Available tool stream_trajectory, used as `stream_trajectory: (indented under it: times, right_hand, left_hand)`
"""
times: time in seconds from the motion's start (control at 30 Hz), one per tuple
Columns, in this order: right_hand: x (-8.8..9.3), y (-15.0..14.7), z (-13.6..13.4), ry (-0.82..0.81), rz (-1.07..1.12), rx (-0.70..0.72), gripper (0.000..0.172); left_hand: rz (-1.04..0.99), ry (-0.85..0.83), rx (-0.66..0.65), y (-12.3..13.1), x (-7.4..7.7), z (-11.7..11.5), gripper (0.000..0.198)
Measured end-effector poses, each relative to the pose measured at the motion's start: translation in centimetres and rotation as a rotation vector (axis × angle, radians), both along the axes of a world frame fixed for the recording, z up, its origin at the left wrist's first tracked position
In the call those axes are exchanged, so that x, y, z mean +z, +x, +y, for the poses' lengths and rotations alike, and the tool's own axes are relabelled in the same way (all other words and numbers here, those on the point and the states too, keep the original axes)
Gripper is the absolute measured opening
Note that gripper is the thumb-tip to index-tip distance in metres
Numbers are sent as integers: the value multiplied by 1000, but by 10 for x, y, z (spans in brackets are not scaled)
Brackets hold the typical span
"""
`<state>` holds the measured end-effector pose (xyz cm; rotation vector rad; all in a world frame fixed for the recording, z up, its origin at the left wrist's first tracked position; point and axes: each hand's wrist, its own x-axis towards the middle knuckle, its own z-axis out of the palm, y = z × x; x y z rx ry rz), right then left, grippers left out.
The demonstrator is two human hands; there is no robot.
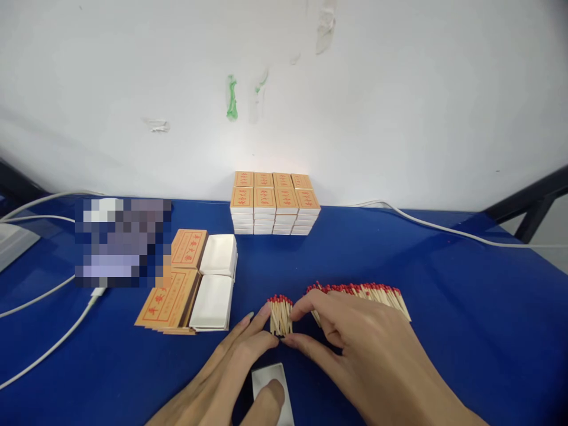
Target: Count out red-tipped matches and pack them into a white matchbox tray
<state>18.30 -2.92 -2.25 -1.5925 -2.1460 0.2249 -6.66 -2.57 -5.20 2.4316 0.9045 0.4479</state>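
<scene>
A small bundle of red-tipped matches (280, 313) lies on the blue table between my hands, heads pointing away from me. My left hand (239, 355) presses its fingers along the bundle's left side and lower end. Its thumb reaches down over an empty white matchbox tray (265, 374) close to me. From the right, my right hand (355, 337) closes on the bundle, index finger at its side and thumb at the lower end. Behind that hand a wider row of loose matches (390, 299) is spread out, partly covered by it.
Left of the hands are stacked white trays (212, 302) and flattened orange matchbox sleeves (173, 299). Finished-looking matchboxes (275, 204) stand in a block by the wall. A pixelated object (122, 242) and white cables (48, 361) lie at left; another cable (444, 231) runs at right.
</scene>
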Motion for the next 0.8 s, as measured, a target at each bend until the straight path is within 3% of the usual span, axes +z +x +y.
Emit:
stream_trajectory:
  times: [0.13, 0.27, 0.3, 0.5, 0.67, 0.8]
  right_hand:
    - [2, 5, -2, -13, -21, -10, 26]
    - [4, 10, -5, 60, -92, -96, 13]
    - [5, 11, -6, 89, -122, -126, 8]
    - [4, 9, -12, 194, -289, -188, 36]
    - [-2, 6, -18, 219, -344, -189, 33]
    - [-5, 4, -21, 256, -378, -202, 35]
  left_hand:
    - [-10, -40, 4, 6, -18, 10, 53]
    - [-29, -49, -6, 8, -25, 12, 52]
    - [-33, -49, -8, 8, -25, 12, 52]
    - [-31, -61, 12, 6, -10, 9, 63]
    - [-22, -64, 31, 5, 5, 2, 64]
    - [-30, -66, 32, 4, 6, 1, 65]
